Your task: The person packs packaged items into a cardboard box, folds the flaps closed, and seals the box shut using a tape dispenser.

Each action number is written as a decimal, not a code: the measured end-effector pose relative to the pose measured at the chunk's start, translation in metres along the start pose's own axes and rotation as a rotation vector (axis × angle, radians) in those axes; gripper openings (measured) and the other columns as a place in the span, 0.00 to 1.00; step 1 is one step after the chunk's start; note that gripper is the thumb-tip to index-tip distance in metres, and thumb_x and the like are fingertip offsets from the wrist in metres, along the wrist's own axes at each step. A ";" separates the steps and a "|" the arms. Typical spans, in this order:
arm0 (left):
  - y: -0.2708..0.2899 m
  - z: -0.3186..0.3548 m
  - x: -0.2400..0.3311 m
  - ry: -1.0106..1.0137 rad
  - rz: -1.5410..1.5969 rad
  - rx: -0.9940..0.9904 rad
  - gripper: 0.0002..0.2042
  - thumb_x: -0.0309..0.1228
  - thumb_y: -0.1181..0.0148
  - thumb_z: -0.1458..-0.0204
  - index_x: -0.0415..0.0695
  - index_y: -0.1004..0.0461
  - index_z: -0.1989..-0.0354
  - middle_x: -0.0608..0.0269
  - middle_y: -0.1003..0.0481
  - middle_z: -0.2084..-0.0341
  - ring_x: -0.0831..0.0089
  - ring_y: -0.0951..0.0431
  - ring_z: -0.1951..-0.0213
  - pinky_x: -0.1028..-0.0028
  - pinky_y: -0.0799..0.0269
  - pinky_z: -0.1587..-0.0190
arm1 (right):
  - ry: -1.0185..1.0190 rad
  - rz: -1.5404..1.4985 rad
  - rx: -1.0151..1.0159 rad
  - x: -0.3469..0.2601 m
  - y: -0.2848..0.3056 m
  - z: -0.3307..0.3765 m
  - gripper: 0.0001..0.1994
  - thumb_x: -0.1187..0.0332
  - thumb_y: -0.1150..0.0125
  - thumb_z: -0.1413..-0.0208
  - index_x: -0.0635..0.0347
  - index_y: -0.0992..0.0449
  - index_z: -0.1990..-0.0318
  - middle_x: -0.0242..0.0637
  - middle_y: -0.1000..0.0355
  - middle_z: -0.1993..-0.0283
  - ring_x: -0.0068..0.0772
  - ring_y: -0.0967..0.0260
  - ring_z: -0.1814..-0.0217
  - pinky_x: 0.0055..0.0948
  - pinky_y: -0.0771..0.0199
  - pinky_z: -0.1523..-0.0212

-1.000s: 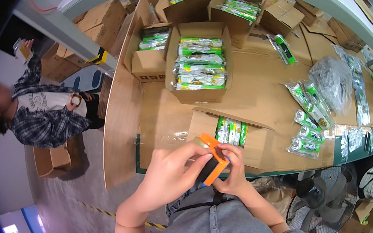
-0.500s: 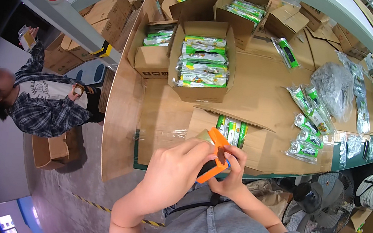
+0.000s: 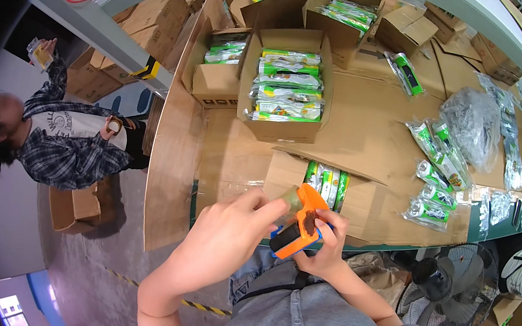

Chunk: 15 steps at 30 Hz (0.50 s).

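An orange tape dispenser [image 3: 310, 200] with blue and black parts is gripped by my right hand [image 3: 327, 244], its fingers wrapped round the side. A pale yellowish tape roll shows at its upper end. To the left, my left hand [image 3: 221, 229] has its fingertips pressed together close to the dispenser; whatever they pinch is hidden. Just beyond both hands lies a carton [image 3: 285, 174] with partly open flaps. Green-and-white plastic-wrapped packs [image 3: 326, 180] show in its opening.
Behind stands an open carton [image 3: 282, 131] filled with similar packs. Loose packs [image 3: 439, 155] and a clear plastic bag heap [image 3: 470, 125] lie to the right. A black fan [image 3: 432, 272] stands at the near right. A person in a plaid shirt [image 3: 69, 153] is at the left.
My left hand has drawn back left from the dispenser. My right hand has tilted the dispenser, showing more of its black part. The person at the left has hardly moved.
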State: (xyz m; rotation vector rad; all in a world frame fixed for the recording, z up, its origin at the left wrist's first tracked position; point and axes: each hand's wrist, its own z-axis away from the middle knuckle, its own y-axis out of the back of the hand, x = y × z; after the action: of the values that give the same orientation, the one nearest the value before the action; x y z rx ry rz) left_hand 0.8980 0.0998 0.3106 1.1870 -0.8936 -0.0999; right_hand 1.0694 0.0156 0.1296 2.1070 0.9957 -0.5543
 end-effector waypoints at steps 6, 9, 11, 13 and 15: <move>-0.012 -0.007 -0.008 0.017 0.063 0.009 0.08 0.25 0.42 0.49 0.41 0.32 0.62 0.53 0.26 0.74 0.51 0.25 0.72 0.61 0.31 0.72 | -0.022 -0.013 0.007 0.002 -0.001 0.002 0.39 0.65 0.27 0.69 0.51 0.40 0.44 0.45 0.39 0.46 0.48 0.38 0.53 0.43 0.40 0.54; -0.016 -0.011 -0.010 -0.034 0.138 0.067 0.09 0.23 0.42 0.49 0.41 0.32 0.61 0.54 0.25 0.75 0.52 0.24 0.74 0.63 0.31 0.74 | -0.006 -0.003 0.011 0.002 -0.001 0.002 0.39 0.66 0.27 0.70 0.50 0.40 0.45 0.45 0.39 0.46 0.47 0.38 0.53 0.42 0.40 0.54; -0.018 -0.015 -0.008 -0.037 0.266 0.093 0.10 0.23 0.42 0.49 0.41 0.33 0.59 0.55 0.24 0.77 0.53 0.23 0.76 0.65 0.31 0.76 | 0.005 0.006 0.011 0.002 -0.002 0.004 0.39 0.67 0.28 0.71 0.50 0.40 0.45 0.45 0.40 0.46 0.47 0.39 0.53 0.42 0.40 0.54; -0.018 -0.017 -0.008 -0.010 0.281 0.085 0.10 0.22 0.42 0.49 0.42 0.33 0.59 0.55 0.24 0.78 0.55 0.22 0.77 0.66 0.30 0.76 | 0.013 0.011 0.015 0.003 -0.002 0.005 0.40 0.68 0.28 0.72 0.50 0.40 0.45 0.46 0.40 0.46 0.46 0.39 0.52 0.41 0.40 0.54; -0.021 -0.020 -0.008 0.015 0.295 0.077 0.11 0.22 0.42 0.50 0.42 0.33 0.58 0.55 0.24 0.79 0.57 0.22 0.78 0.67 0.29 0.76 | 0.005 0.008 0.027 0.005 -0.003 0.005 0.40 0.68 0.29 0.72 0.50 0.40 0.45 0.46 0.40 0.47 0.46 0.40 0.51 0.40 0.40 0.54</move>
State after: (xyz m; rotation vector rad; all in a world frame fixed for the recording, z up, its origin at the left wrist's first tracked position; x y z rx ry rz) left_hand 0.9135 0.1101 0.2873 1.1123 -1.0577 0.1831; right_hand 1.0700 0.0153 0.1218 2.1359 0.9871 -0.5611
